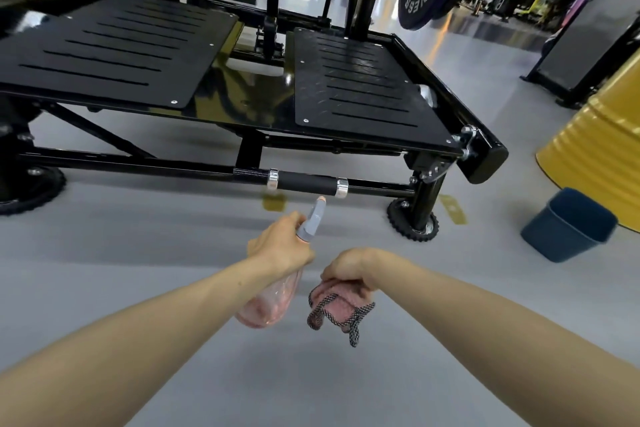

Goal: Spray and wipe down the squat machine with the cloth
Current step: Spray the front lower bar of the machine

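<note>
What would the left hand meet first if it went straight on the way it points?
Probably the grip on the low bar, ahead of the left hand and its bottle; depth is unclear.

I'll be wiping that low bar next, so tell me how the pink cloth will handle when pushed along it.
Probably floppy: the cloth droops in loose folds below the right hand gripping it. Likely light, as one hand holds it bunched. Its nubby-looking pile may drag, not slide, on the bar's black sleeve.
</note>
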`<state>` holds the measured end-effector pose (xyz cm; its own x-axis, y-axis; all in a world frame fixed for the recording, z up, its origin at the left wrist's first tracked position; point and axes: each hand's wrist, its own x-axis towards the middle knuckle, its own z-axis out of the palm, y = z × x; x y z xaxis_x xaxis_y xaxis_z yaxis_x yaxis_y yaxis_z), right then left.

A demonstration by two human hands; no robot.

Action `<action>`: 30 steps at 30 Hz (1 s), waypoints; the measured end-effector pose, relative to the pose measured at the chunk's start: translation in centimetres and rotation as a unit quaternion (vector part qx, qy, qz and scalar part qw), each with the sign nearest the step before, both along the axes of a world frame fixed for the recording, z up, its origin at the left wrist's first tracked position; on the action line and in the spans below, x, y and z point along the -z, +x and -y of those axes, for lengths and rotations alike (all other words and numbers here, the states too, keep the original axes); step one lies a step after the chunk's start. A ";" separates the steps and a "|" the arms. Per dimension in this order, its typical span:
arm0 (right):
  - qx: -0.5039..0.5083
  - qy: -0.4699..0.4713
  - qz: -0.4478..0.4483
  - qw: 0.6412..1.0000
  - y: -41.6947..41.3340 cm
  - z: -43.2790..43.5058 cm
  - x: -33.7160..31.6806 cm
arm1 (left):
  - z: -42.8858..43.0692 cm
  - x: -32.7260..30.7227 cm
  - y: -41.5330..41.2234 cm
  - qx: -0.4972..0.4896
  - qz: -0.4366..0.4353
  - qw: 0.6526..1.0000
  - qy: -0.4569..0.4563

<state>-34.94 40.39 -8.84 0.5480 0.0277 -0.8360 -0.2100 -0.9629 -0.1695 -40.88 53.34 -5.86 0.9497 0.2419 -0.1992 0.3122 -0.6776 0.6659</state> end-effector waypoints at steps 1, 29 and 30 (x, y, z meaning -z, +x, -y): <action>-0.003 0.002 -0.001 1.000 0.0 -0.2 0.1 | 0.1 -0.2 0.0 -0.012 0.006 1.000 0.011; 0.168 0.107 0.020 0.980 0.4 1.1 -1.9 | 2.2 0.0 2.0 -0.023 0.092 0.994 -0.063; 0.157 0.100 0.020 0.982 0.3 1.0 -2.1 | 2.3 0.0 2.2 -0.004 0.085 0.994 -0.067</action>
<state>-34.63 39.36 -6.72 0.5880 0.0145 -0.8088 -0.4801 -0.7984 -0.3633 -38.66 51.00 -5.82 0.9705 0.2316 -0.0675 0.1930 -0.5773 0.7934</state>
